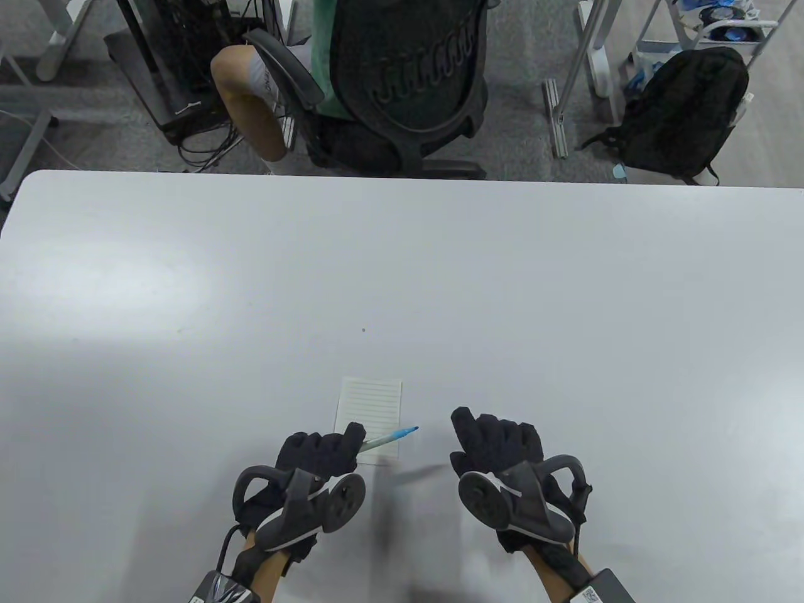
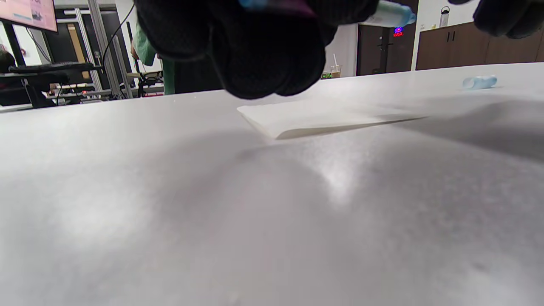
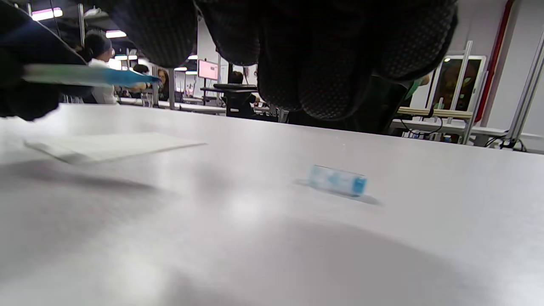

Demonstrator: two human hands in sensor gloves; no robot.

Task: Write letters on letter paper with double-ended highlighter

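Observation:
A small lined letter paper (image 1: 372, 402) lies flat on the white table (image 1: 188, 301), near the front edge. My left hand (image 1: 320, 449) grips a double-ended highlighter (image 1: 389, 438) over the paper's lower part, its bare blue tip pointing right. In the left wrist view the highlighter (image 2: 389, 15) sticks out above the paper (image 2: 323, 117). My right hand (image 1: 496, 440) hovers to the right of the paper with its fingers (image 3: 331, 55) loosely curled and holding nothing. The clear blue cap (image 3: 338, 180) lies on the table beneath that hand, apart from the fingers, and is hidden in the table view.
Beyond the table's far edge a person sits in a black office chair (image 1: 408, 81). A black backpack (image 1: 684, 113) stands on the floor at the back right. A small dark speck (image 1: 364, 328) marks the tabletop above the paper.

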